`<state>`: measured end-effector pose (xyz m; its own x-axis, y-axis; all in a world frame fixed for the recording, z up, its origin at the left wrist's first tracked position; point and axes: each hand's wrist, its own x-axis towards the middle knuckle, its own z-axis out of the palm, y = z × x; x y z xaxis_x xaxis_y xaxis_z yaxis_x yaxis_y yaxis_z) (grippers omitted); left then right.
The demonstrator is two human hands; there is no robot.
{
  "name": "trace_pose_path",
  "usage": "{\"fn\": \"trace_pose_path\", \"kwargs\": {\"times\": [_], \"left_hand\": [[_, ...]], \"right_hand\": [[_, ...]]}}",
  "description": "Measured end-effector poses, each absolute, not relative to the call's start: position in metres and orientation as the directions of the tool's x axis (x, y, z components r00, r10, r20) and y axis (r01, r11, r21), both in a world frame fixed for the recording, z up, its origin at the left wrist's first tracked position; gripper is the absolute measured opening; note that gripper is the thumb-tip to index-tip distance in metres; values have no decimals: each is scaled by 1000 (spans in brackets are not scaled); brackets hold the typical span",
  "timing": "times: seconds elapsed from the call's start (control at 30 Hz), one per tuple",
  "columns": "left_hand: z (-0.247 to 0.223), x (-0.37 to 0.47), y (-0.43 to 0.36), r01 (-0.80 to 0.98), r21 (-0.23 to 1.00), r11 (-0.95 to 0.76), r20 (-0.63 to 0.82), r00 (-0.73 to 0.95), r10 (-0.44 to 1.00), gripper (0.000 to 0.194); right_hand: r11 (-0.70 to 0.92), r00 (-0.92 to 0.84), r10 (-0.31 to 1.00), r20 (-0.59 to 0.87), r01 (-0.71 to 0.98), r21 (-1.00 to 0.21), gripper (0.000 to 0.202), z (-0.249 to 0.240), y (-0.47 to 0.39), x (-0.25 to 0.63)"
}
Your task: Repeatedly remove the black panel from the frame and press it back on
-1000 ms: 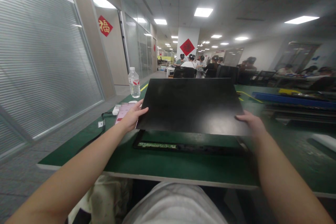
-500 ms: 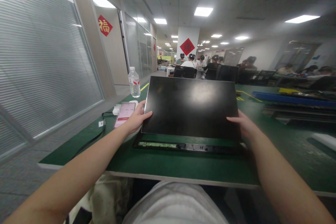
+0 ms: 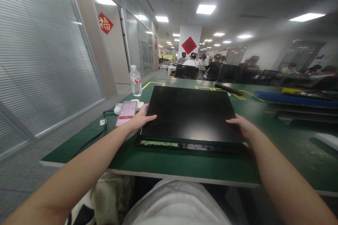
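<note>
A black display panel [image 3: 191, 114] is gripped at both side edges, its far edge lower than upright and tilted back. My left hand [image 3: 142, 117] holds the left edge, thumb on the front face and fingers behind. On the right edge, my right hand [image 3: 242, 125] grips the same way, its fingers mostly hidden. Beneath the panel's near edge a dark frame [image 3: 208, 147] shows on the green table, with a green circuit strip [image 3: 158, 143] along its left part. The rest of the frame is covered by the panel.
A water bottle [image 3: 136, 81], a phone [image 3: 126, 114] and a black cable [image 3: 92, 140] are on the left. A dark strip [image 3: 229, 89] lies behind the panel. Long blue and black parts [image 3: 295, 99] are stacked at right. People sit at tables beyond.
The panel's far edge has come down, so it lies flatter over the frame. The dark strip and yellow tape behind it now show more. Both hands keep their hold.
</note>
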<state>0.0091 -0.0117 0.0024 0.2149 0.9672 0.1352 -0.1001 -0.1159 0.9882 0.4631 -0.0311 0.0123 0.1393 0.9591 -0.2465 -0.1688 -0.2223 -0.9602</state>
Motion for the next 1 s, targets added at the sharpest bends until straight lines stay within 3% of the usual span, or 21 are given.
{"fn": "trace_pose_path", "kwargs": {"times": [0.27, 1.0], "left_hand": [[1, 10, -11, -116, 987, -111, 136, 234, 963, 70], [0, 7, -9, -92, 995, -45, 67, 252, 965, 68]], "right_hand": [[-295, 187, 931, -314, -123, -948, 27, 11, -28, 465], [-326, 189, 920, -342, -113, -939, 27, 9, -27, 465]]}}
